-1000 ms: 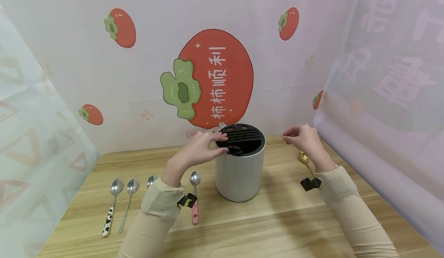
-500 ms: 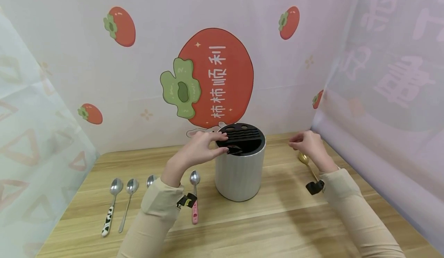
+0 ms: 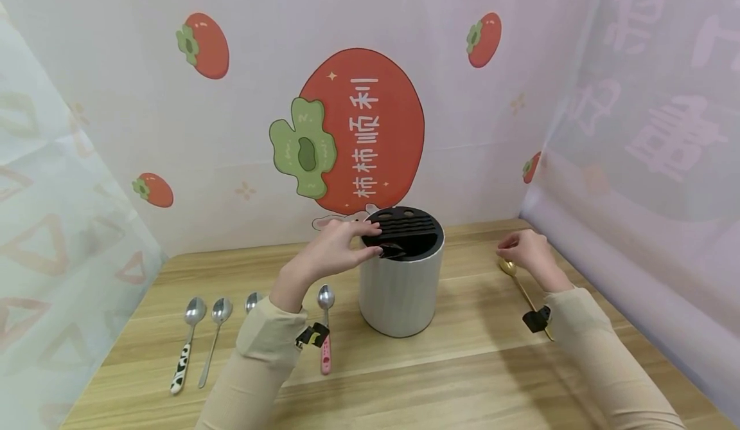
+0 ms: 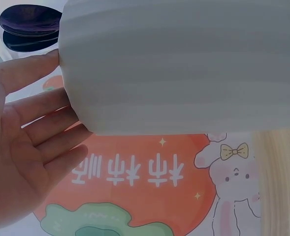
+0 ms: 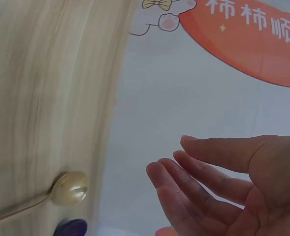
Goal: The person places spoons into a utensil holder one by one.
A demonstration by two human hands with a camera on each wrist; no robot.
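A white ribbed utensil holder (image 3: pixel 399 301) with a black slotted top (image 3: pixel 405 227) stands upright mid-table. My left hand (image 3: pixel 329 250) touches its upper left edge, fingers extended and spread. Dark oval spoon bowls (image 4: pixel 29 32) stick out beyond the holder's top in the left wrist view. My right hand (image 3: pixel 528 253), fingers loosely bent and holding nothing, hovers by the bowl of a gold spoon (image 3: pixel 507 267) lying on the right side of the table. Beside that gold bowl, the right wrist view shows a dark rounded thing (image 5: pixel 71 227), cut off by the frame.
On the left lie a spoon with a cow-print handle (image 3: pixel 181 366), a slim plain spoon (image 3: pixel 211 346), a spoon (image 3: pixel 252 301) mostly behind my left sleeve, and a pink-handled spoon (image 3: pixel 325 298). A persimmon-print backdrop (image 3: pixel 243 108) rises behind the wooden table (image 3: pixel 416 385).
My right hand has moved right and down, away from the holder toward the gold spoon; more of its handle now shows. My left hand has stayed at the holder's rim.
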